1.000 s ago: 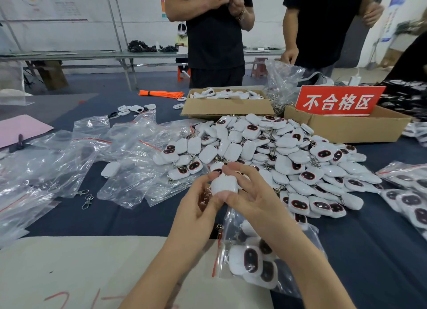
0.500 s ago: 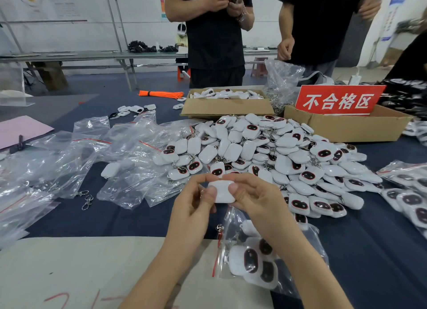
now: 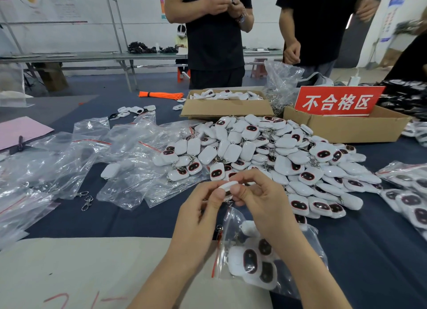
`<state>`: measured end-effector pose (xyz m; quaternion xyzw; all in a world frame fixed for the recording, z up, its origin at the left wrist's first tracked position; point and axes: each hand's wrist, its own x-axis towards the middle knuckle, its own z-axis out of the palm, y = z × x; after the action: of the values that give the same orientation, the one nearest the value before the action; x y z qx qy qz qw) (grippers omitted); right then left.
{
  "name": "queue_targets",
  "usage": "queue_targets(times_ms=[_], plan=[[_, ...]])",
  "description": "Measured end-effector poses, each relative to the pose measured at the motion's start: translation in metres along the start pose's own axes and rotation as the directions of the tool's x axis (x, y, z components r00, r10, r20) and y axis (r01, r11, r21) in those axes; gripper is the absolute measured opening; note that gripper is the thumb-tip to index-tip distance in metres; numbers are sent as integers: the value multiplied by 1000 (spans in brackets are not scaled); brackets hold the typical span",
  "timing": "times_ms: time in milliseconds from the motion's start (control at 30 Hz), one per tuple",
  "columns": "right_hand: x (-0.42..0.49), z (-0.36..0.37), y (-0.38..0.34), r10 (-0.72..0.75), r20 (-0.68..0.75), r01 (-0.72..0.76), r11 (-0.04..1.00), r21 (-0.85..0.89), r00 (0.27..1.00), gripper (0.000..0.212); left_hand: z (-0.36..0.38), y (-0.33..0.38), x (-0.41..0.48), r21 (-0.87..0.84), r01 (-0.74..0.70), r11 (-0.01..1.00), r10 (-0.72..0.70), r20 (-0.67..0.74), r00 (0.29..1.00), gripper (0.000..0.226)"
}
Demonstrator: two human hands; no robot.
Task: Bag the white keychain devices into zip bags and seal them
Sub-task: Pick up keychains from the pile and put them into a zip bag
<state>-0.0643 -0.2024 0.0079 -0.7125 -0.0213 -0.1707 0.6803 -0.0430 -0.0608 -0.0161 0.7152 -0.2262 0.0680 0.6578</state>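
Thumbs and fingers of the left hand (image 3: pixel 203 207) and right hand (image 3: pixel 256 197) cover most of the keychain device (image 3: pixel 228 184) pinched between them; only a white edge shows. The right forearm hides part of the zip bag (image 3: pixel 233 227) near the bench's near edge. The red sign (image 3: pixel 337 101) screens the inside of the cardboard box (image 3: pixel 346 128) behind it. The standing people (image 3: pixel 215 36) at the far edge are cut off above the chest, and what one of them fingers is too small to tell. The filled bags (image 3: pixel 409 193) at the right edge run out of frame.

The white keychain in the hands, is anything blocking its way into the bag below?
Nothing visible does. The left hand and right hand pinch the keychain just above the zip bag. Whether its mouth is open is unclear.
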Motion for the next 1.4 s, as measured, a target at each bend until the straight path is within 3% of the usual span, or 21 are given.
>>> queue_targets(times_ms=[233, 500, 700, 833, 900, 967, 1033, 1167, 1267, 1400], plan=[[1, -1, 1, 54, -19, -55, 997, -62, 998, 17, -1, -1, 2, 77, -47, 996, 51, -49, 998, 24], [2, -1, 0, 118, -22, -118, 993, 12, 993, 6, 2, 8, 2, -50, -22, 998, 16, -118, 993, 28], [2, -1, 2, 119, -31, -120, 993, -6, 992, 8, 0, 4, 3, -85, 0, 996, -5, -61, 998, 24], [3, -1, 2, 147, -81, -132, 978, 164, 986, 6, 4, 1, 1, -142, 32, 989, -24, 52, 998, 17], [3, -2, 1, 190, -80, -162, 948, 273, 979, 13, 7, -1, 1, -123, 15, 992, -12, 29, 1000, 15], [3, -2, 0, 190, -63, -167, 950, 266, 980, 14, 6, -3, 1, -133, 15, 991, -19, -29, 999, 15], [2, -2, 1, 152, -41, -142, 971, 191, 987, 18, 2, -6, 3, -78, 12, 997, -17, -67, 998, 15], [1, 1, 0, 72, 17, -73, 995, 70, 997, 24, -4, -10, 4, 201, -56, 978, 77, -100, 992, 11], [1, 2, 0, 77, 4, -77, 991, 110, 997, 11, -4, -11, 1, 343, -130, 930, 157, -53, 986, 9], [1, -1, 1, 95, 50, -102, 982, 159, 994, 21, -2, -8, -1, 404, -208, 891, 247, -45, 968, 7]])
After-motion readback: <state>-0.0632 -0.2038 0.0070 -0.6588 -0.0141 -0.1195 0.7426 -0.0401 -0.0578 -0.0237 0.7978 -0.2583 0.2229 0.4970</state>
